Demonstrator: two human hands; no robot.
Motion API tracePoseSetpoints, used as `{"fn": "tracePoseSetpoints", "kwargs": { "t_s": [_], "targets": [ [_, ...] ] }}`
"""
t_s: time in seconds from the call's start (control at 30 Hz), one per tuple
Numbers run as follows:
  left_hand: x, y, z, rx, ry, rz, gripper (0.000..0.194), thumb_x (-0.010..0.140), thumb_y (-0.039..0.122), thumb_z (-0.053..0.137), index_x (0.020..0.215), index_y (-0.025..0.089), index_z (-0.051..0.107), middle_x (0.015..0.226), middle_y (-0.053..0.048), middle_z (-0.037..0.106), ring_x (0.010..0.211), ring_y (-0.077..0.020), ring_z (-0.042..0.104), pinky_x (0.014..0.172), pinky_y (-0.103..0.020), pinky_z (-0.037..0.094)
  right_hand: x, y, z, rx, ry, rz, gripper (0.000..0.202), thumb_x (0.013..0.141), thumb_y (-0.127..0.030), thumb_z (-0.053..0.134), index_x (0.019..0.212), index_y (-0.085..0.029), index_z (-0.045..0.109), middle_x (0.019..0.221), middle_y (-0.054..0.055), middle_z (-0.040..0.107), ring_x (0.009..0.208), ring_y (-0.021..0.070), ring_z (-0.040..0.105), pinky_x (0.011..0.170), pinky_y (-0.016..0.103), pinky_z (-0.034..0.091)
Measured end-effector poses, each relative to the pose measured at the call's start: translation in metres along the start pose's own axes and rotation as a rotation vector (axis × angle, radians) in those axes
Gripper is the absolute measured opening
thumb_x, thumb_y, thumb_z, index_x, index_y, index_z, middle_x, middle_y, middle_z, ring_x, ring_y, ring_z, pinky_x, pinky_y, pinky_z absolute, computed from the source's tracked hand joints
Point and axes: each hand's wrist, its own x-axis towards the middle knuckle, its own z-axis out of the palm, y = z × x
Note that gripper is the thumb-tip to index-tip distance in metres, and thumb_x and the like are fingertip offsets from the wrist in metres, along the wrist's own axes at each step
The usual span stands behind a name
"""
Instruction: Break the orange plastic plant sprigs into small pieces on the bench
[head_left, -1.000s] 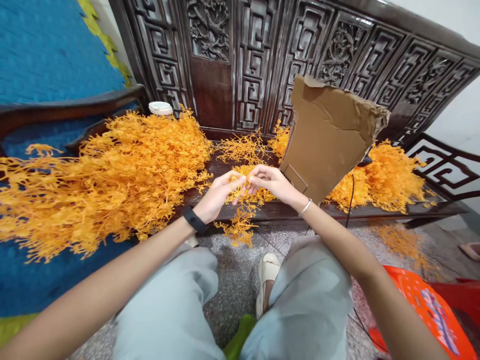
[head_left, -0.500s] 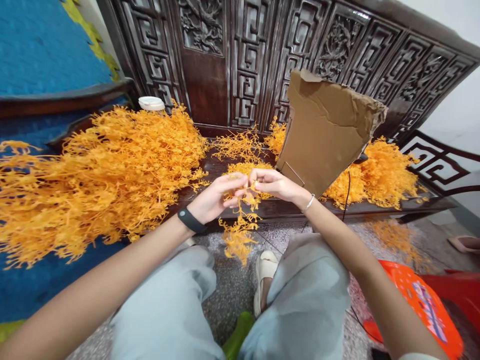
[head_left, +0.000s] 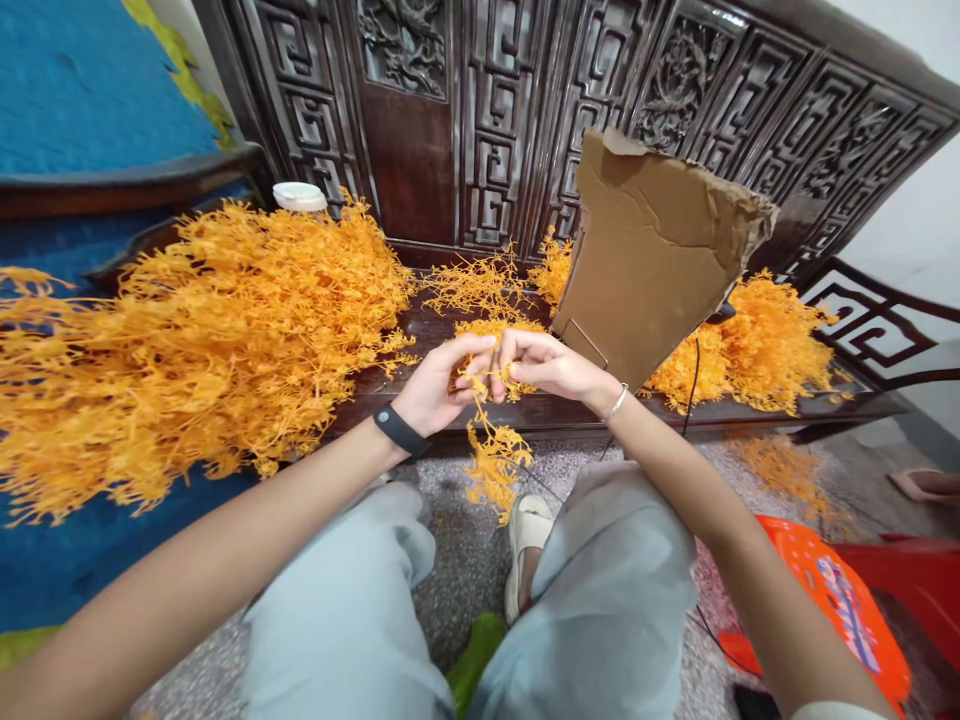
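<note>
My left hand (head_left: pixel 448 382) and my right hand (head_left: pixel 549 366) meet over the front edge of the dark wooden bench. Fingers of both are pinched on a thin orange plastic sprig (head_left: pixel 498 460), whose branched lower part hangs down in front of the bench. The hands are close together, fingertips almost touching. Behind them lies a small heap of orange sprigs (head_left: pixel 502 328) on the seat, partly hidden by my fingers. A large pile of the same sprigs (head_left: pixel 262 330) is to the left of my left hand.
A torn cardboard sheet (head_left: pixel 660 250) leans upright at the right, with more orange piles (head_left: pixel 780 345) beside it. A white-lidded jar (head_left: pixel 300 196) stands behind the left pile. An orange plastic stool (head_left: pixel 832 600) is at my right. Loose orange pieces (head_left: pixel 787 475) lie on the floor.
My left hand has shifted slightly right and its fingers have curled differently. The hanging part of the sprig has swung to the right.
</note>
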Motion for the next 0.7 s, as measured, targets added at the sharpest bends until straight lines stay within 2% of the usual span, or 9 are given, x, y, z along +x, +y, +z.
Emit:
{"fn": "tracePoseSetpoints", "kwargs": {
  "t_s": [0.13,0.23,0.33,0.4,0.5,0.6,0.7],
  "targets": [
    [-0.001,0.004,-0.001,-0.077,0.014,0.023,0.056,0.082,0.034,0.047,0.039,0.019,0.015,0.03,0.006,0.017,0.025,-0.0023,0.021,0.036,-0.022,0.026,-0.002,-0.001,-0.004,0.049,0.07,-0.113,0.03,0.071,-0.039,0.068,0.07,-0.02,0.045,0.068,-0.002,0.056,0.072,0.0115,0.056,0.079,0.032,0.047],
    [-0.002,0.007,-0.003,-0.07,0.005,0.055,0.055,0.086,0.037,0.043,0.041,0.018,0.017,0.031,0.006,0.017,0.026,-0.0022,0.021,0.036,-0.021,0.025,-0.006,-0.001,-0.015,0.007,0.281,-0.13,0.03,0.068,-0.039,0.069,0.07,-0.021,0.046,0.066,-0.003,0.052,0.072,0.0114,0.054,0.082,0.032,0.046],
    [-0.003,0.006,-0.004,-0.051,-0.024,0.063,0.049,0.083,0.045,0.049,0.046,0.017,0.033,0.037,0.007,0.026,0.03,-0.0013,0.024,0.036,-0.02,0.021,-0.008,0.011,-0.033,0.033,0.548,-0.024,0.016,0.072,-0.03,0.064,0.078,-0.021,0.052,0.071,-0.003,0.053,0.068,0.0092,0.053,0.077,0.027,0.047],
    [-0.002,0.002,-0.005,-0.037,-0.035,0.055,0.041,0.08,0.048,0.053,0.055,0.016,0.044,0.043,0.006,0.035,0.032,-0.0008,0.028,0.036,-0.019,0.021,-0.008,0.026,-0.047,0.132,0.698,0.102,0.008,0.075,-0.021,0.06,0.081,-0.02,0.054,0.069,-0.003,0.054,0.063,0.0077,0.052,0.071,0.023,0.048],
    [0.003,-0.004,-0.008,0.083,-0.07,0.036,0.027,0.072,0.039,0.066,0.068,0.015,0.054,0.051,0.005,0.045,0.037,-0.0013,0.035,0.039,-0.019,0.025,-0.009,0.047,-0.065,0.244,0.896,0.322,0.007,0.077,-0.013,0.058,0.074,-0.017,0.053,0.062,-0.002,0.055,0.056,0.0063,0.052,0.061,0.019,0.047],
    [0.007,-0.01,-0.011,0.227,-0.075,0.004,0.02,0.066,0.024,0.071,0.075,0.014,0.057,0.059,0.004,0.054,0.043,-0.0034,0.044,0.045,-0.02,0.033,-0.013,0.059,-0.076,0.165,1.025,0.42,0.01,0.077,-0.009,0.058,0.071,-0.016,0.053,0.059,-0.002,0.057,0.053,0.0054,0.053,0.056,0.017,0.047],
    [0.008,-0.014,-0.013,0.295,-0.052,-0.086,0.012,0.071,0.02,0.064,0.079,0.014,0.057,0.065,0.001,0.062,0.05,-0.0074,0.055,0.056,-0.023,0.043,-0.017,0.063,-0.083,0.047,1.098,0.478,0.009,0.079,-0.007,0.054,0.075,-0.015,0.054,0.058,-0.003,0.058,0.049,0.0039,0.053,0.054,0.016,0.046]
  ]
}}
